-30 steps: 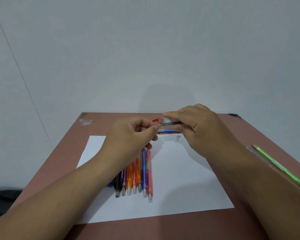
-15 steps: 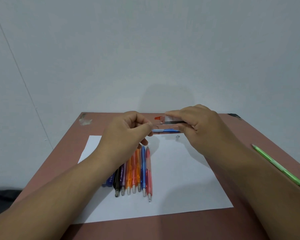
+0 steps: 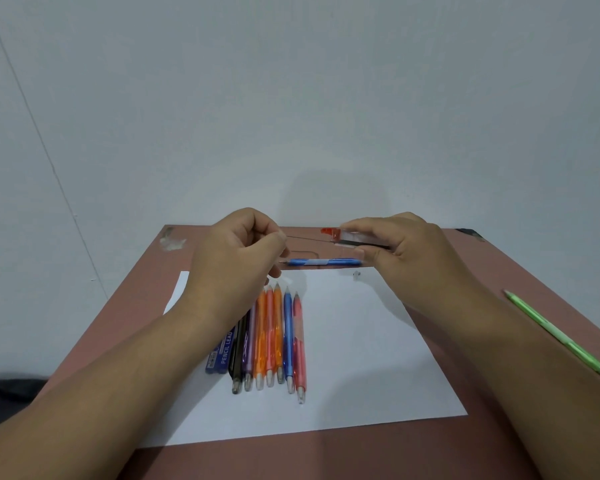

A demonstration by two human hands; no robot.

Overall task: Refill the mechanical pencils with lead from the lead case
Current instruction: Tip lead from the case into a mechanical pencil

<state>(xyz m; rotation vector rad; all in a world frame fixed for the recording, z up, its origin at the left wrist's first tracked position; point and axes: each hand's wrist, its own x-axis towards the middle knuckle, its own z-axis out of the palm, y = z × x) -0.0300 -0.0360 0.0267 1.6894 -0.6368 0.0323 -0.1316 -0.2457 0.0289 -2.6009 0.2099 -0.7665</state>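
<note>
My right hand (image 3: 406,254) grips a clear lead case (image 3: 355,237) with an open red cap (image 3: 329,232), held level above the table. My left hand (image 3: 236,258) pinches a thin lead (image 3: 309,238) that stretches from its fingertips to the case mouth. A blue mechanical pencil (image 3: 323,261) lies crosswise at the far edge of the white paper (image 3: 378,358), its right end under my right hand. Several coloured mechanical pencils (image 3: 274,337) lie side by side on the paper, tips toward me, partly hidden by my left forearm.
A blue pencil-lead box (image 3: 222,351) lies left of the pencil row. A green pencil (image 3: 555,336) rests on the brown table (image 3: 482,441) at the right edge. A tiny clear piece (image 3: 356,273) sits on the paper. A white wall stands behind.
My left hand has moved left, away from the case, drawing a lead out of its mouth. My right hand and the case have stayed put.
</note>
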